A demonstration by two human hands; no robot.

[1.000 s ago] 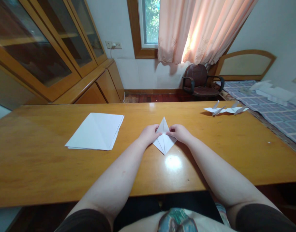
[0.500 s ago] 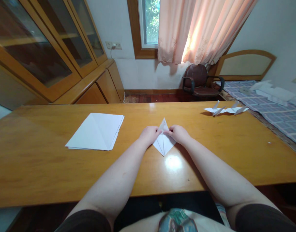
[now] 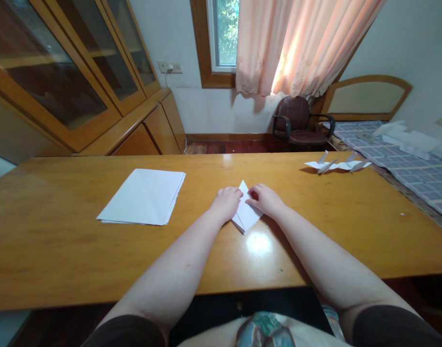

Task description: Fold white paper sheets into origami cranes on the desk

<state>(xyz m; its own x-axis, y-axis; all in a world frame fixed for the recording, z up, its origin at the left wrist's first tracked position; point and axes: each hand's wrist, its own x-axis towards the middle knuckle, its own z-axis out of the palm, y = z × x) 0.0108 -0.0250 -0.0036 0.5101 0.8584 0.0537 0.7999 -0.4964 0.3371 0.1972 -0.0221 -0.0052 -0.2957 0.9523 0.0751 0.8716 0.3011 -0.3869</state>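
A small white sheet of origami paper (image 3: 247, 215), folded into a diamond with its tip pointing away from me, lies on the wooden table. My left hand (image 3: 226, 200) rests over its left side, fingers curled together on the paper near the upper edge. On the right side my right hand (image 3: 267, 198) has thumb and fingers bent inward, gripping the paper's edge. Part of the left edge is hidden under my left hand.
To the left lies a stack of white paper sheets (image 3: 145, 197) on the table (image 3: 80, 260). Folded paper cranes (image 3: 327, 165) stand at the far right. Beyond the table are a brown armchair (image 3: 295, 120), a bed (image 3: 405, 159) and a glass-fronted cabinet (image 3: 134, 125).
The paper's upper flap now lies flatter and its tip has dropped slightly toward me. My left hand has moved further over the paper; my right thumb has drawn back from the centre.
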